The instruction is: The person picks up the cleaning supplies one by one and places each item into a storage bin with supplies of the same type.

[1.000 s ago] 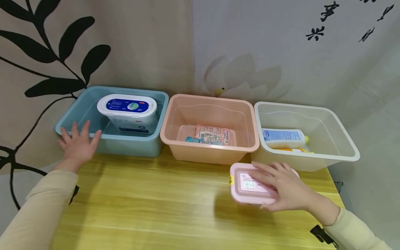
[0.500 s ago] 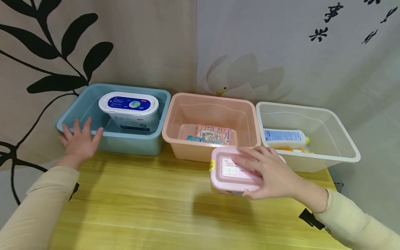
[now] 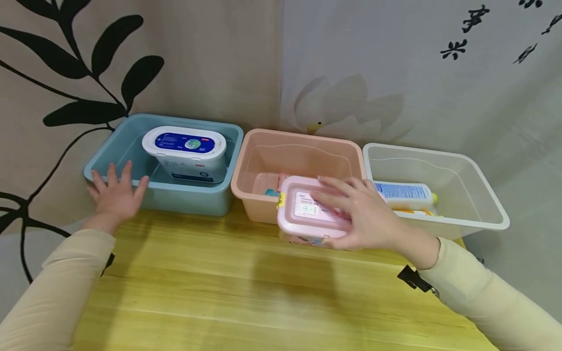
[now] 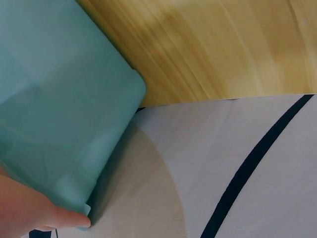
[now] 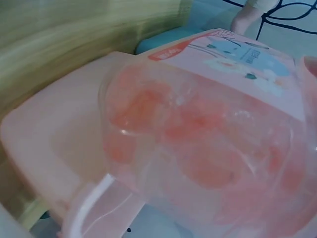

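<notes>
My right hand (image 3: 364, 214) grips a pink-lidded plastic box (image 3: 307, 214) from above, fingers over the lid and thumb at its near side. The box is off the table, in front of the peach bin (image 3: 252, 165) and overlapping its near rim in the head view. Pink and orange shapes show through the clear wall of the box (image 5: 188, 134) in the right wrist view. My left hand (image 3: 116, 200) rests, fingers spread, on the near left rim of the blue bin (image 3: 193, 197). A white tub with a blue label (image 3: 189, 156) stands inside that bin.
To the right, a whitish bin (image 3: 474, 187) holds a white bottle (image 3: 401, 195) lying down and an orange-and-yellow item (image 3: 417, 212). Part of a turquoise item (image 3: 271, 192) shows inside the peach bin. All three bins line the wooden table's back (image 3: 197, 282), before a patterned curtain.
My right hand has lifted the pink-lidded box and carried it left and away from me, from before the whitish bin to the peach bin. The left hand stays on the blue rim.
</notes>
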### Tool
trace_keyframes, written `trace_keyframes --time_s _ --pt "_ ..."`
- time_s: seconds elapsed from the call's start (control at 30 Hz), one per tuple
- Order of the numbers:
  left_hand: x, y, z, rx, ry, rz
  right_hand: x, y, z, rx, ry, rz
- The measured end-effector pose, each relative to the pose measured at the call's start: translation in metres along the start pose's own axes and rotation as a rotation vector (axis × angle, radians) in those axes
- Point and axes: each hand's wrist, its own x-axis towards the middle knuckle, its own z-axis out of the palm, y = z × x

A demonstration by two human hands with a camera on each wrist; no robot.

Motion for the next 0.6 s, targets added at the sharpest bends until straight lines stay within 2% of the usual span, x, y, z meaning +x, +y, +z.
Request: trace_keyframes --time_s 0.2,0.6 --pt "0.0 0.001 -0.001 0.008 0.005 -0.005 0.017 -0.003 -0.005 0.016 -0.044 0.013" --pt "0.0 0.003 -0.001 0.015 -0.002 -0.014 0.047 -0.01 -0.011 0.023 -0.062 -0.011"
